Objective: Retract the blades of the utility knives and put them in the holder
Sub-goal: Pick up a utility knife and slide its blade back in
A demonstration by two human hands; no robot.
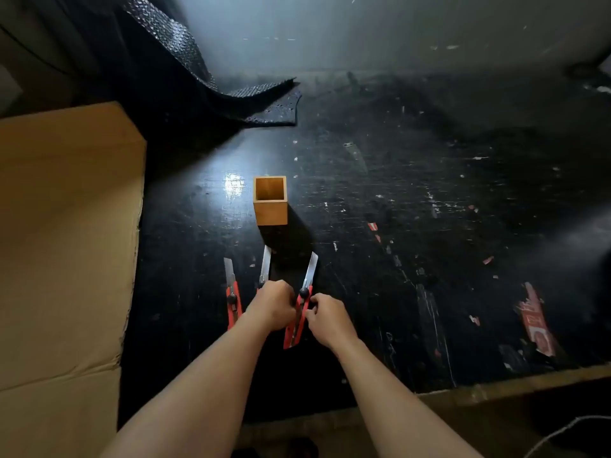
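Both hands pinch the right-hand utility knife [299, 312] on the bench [429, 226]: left hand [276, 302] closed beside its lock knob, right hand [325, 317] steadying the handle. I'd loosen the knob, slide the blade home, then the wooden holder [270, 211].

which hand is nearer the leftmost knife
Left. The left hand sits just right of the leftmost knife, over the middle knife's handle; the right hand is farther right, beyond the rightmost knife.

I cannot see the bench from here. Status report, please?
Both hands on right knife: left hand, right hand. All three blades out. Holder empty, upright. Path to holder clear.
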